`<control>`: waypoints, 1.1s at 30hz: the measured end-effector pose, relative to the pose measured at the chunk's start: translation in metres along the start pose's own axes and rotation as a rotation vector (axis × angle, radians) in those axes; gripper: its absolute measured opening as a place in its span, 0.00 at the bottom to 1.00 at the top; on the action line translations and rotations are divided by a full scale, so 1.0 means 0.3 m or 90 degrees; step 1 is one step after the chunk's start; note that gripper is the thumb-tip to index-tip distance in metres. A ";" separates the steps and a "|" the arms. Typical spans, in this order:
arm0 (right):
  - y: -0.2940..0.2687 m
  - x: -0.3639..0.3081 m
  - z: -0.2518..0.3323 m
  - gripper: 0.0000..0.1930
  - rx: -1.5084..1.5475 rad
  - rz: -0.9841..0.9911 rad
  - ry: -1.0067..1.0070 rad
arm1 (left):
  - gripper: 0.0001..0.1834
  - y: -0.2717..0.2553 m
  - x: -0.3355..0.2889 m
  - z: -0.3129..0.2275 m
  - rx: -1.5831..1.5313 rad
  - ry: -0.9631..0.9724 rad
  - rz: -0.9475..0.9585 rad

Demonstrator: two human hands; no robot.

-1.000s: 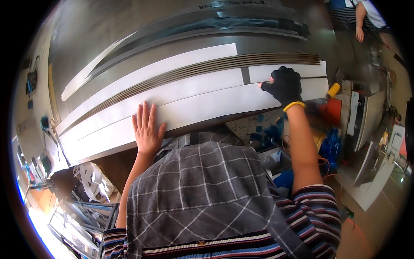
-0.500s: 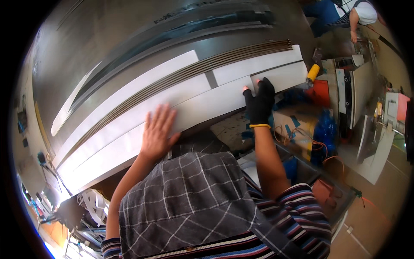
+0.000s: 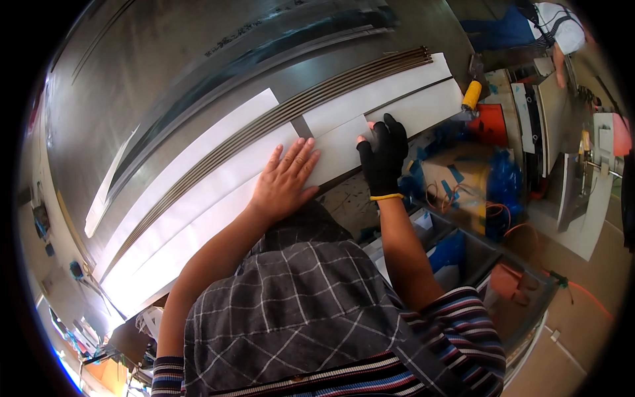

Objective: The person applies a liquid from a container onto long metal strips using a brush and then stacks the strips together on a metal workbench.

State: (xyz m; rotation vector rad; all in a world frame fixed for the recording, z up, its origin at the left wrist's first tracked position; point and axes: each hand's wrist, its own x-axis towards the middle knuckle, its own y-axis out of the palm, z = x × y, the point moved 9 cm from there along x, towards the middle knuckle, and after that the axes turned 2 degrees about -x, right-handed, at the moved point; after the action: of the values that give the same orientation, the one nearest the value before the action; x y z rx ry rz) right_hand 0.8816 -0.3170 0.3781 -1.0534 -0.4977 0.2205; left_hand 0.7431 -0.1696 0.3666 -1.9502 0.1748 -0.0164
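My left hand (image 3: 284, 180) lies flat on the long white strips (image 3: 231, 202), fingers spread and bare. Farther right, my right hand (image 3: 385, 153), in a black glove with bare thumb and index tips, rests at the end of the front white strip. Its fingers are stretched out and partly apart, with the thumb tip on the strip and nothing visibly gripped. Beyond the hands, several thin brown rods (image 3: 297, 106) lie lengthwise across the white strips. A narrow dark gap separates some of the strips.
A dark metal table (image 3: 165, 40) stretches beyond the strips. A yellow-handled tool (image 3: 471, 94) sits by their right end, near a red box (image 3: 491, 124). Below are a cardboard box (image 3: 456, 175), blue plastic and an orange cord (image 3: 585, 294). Another person (image 3: 559, 30) stands at the far right.
My left hand has slid to the right along the strips, nearer my right hand. My right hand stays at the strip's end. The whole view has shifted slightly.
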 end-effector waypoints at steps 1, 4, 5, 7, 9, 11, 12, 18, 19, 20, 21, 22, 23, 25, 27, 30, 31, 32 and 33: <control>-0.002 0.000 0.003 0.20 -0.004 0.001 0.000 | 0.41 -0.002 0.018 -0.008 0.002 0.010 0.004; -0.008 0.015 0.017 0.20 -0.024 0.010 -0.017 | 0.41 0.009 0.091 -0.038 -0.008 0.042 0.014; -0.011 0.036 0.026 0.20 -0.036 0.015 -0.034 | 0.41 0.013 0.111 -0.049 -0.014 0.053 0.018; -0.011 0.065 0.036 0.19 -0.058 0.013 -0.071 | 0.41 0.013 0.132 -0.062 -0.003 0.054 0.012; -0.010 0.076 0.046 0.18 -0.077 -0.002 -0.114 | 0.41 0.012 0.142 -0.072 0.002 0.056 0.007; 0.006 -0.011 0.108 0.17 -0.076 0.015 -0.118 | 0.41 0.009 0.138 -0.060 0.004 0.047 0.002; 0.015 -0.036 0.128 0.16 -0.074 0.021 -0.123 | 0.41 0.012 0.138 -0.055 0.003 0.044 0.002; -0.019 0.086 0.052 0.10 0.025 -0.030 -0.096 | 0.41 0.012 0.137 -0.061 0.006 0.048 0.003; -0.031 0.117 0.038 0.10 0.031 -0.028 -0.078 | 0.41 0.009 0.137 -0.062 0.006 0.048 0.001; -0.030 0.139 0.040 0.11 0.041 -0.006 -0.102 | 0.41 0.007 0.137 -0.064 0.005 0.049 -0.002; -0.024 0.155 0.031 0.11 0.031 0.022 -0.105 | 0.41 0.006 0.138 -0.066 0.003 0.052 -0.003; -0.014 0.167 0.027 0.10 0.024 0.049 -0.108 | 0.41 0.008 0.137 -0.065 0.002 0.053 -0.002; -0.004 0.176 0.027 0.10 0.017 0.077 -0.111 | 0.41 0.010 0.136 -0.064 0.001 0.054 -0.002; -0.002 0.198 0.041 0.08 0.003 0.111 -0.121 | 0.41 0.013 0.136 -0.062 -0.002 0.057 0.001; 0.004 0.210 0.048 0.07 -0.009 0.129 -0.134 | 0.41 0.013 0.137 -0.060 -0.003 0.057 0.003; 0.021 0.220 0.044 0.06 -0.033 0.150 -0.157 | 0.41 0.011 0.136 -0.061 -0.008 0.060 0.000; 0.030 0.228 0.046 0.06 -0.046 0.170 -0.166 | 0.42 0.012 0.136 -0.061 -0.015 0.062 -0.005; 0.036 0.230 0.050 0.06 -0.060 0.190 -0.173 | 0.42 0.012 0.135 -0.062 -0.021 0.065 -0.010; 0.040 0.223 0.048 0.05 -0.087 0.205 -0.155 | 0.42 0.013 0.134 -0.061 -0.025 0.062 -0.014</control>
State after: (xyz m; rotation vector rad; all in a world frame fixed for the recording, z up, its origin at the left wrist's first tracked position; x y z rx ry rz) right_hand 0.9334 -0.2729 0.3925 -1.2453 -0.5660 0.6123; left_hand 0.7807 -0.1930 0.3672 -1.9918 0.2198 -0.1242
